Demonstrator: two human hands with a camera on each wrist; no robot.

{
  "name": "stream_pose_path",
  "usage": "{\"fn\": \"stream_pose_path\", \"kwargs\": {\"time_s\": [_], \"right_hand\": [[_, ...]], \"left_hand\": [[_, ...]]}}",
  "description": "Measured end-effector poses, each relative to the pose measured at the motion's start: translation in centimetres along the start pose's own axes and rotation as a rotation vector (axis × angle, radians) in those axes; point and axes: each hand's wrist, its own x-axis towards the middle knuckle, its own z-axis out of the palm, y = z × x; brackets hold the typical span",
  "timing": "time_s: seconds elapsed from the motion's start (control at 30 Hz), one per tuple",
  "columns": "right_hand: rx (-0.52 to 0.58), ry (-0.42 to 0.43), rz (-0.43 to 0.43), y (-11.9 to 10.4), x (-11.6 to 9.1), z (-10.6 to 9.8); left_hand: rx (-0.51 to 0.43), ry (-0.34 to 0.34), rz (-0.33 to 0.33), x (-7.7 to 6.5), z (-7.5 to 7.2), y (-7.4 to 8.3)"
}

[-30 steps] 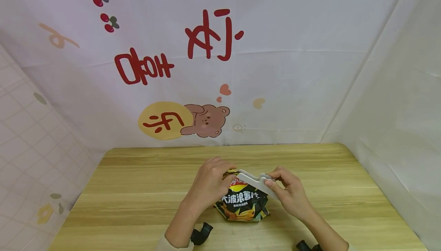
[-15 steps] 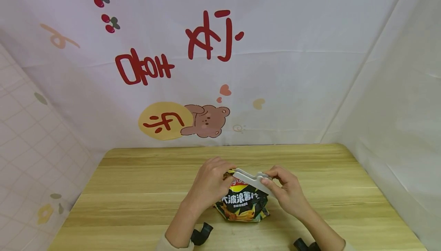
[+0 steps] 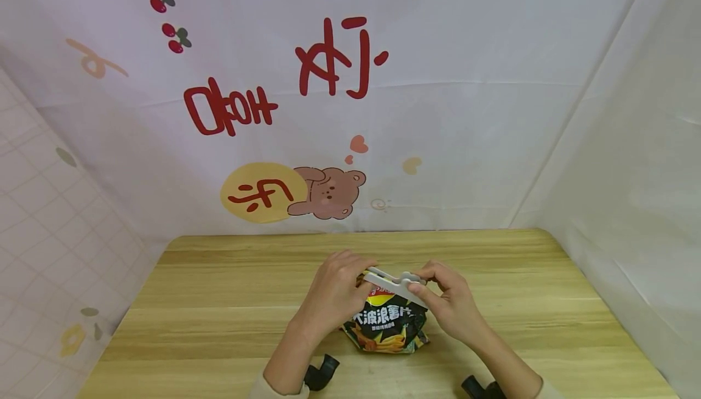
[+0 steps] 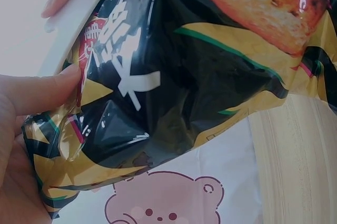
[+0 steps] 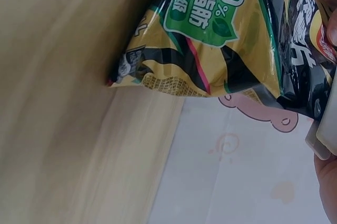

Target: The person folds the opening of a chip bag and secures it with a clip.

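A black and gold bag of potato chips (image 3: 386, 323) stands on the table, its top edge folded or gathered. My left hand (image 3: 339, 286) pinches the bag's upper left corner, the thumb (image 4: 52, 89) lying on the front in the left wrist view. A white bag clip (image 3: 391, 285) lies slanted across the bag's top, its two long arms on either side of the edge. My right hand (image 3: 451, 301) pinches the clip's rounded end between thumb and fingers. In the right wrist view the clip (image 5: 329, 121) shows at the right edge, beside the bag's corner.
The wooden table (image 3: 230, 301) reaches back to a white printed cloth (image 3: 465, 143) with a bear and red characters. Black wrist-worn parts (image 3: 321, 373) show below both forearms. Cloth walls stand at left and right.
My right hand has moved left with the clip, so the clip's arms reach further along the bag's top toward my left hand. The left hand and the bag stay nearly in place.
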Motion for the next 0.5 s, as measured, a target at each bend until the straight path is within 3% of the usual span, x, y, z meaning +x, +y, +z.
{"fn": "stream_pose_path", "kwargs": {"time_s": [0.37, 0.5], "right_hand": [[0.003, 0.005, -0.011, -0.20, 0.08, 0.20], [0.003, -0.001, 0.026, -0.28, -0.03, 0.14]], "left_hand": [[0.014, 0.023, 0.045, 0.12, 0.16, -0.10], [0.020, 0.030, 0.053, 0.07, 0.08, -0.03]]}}
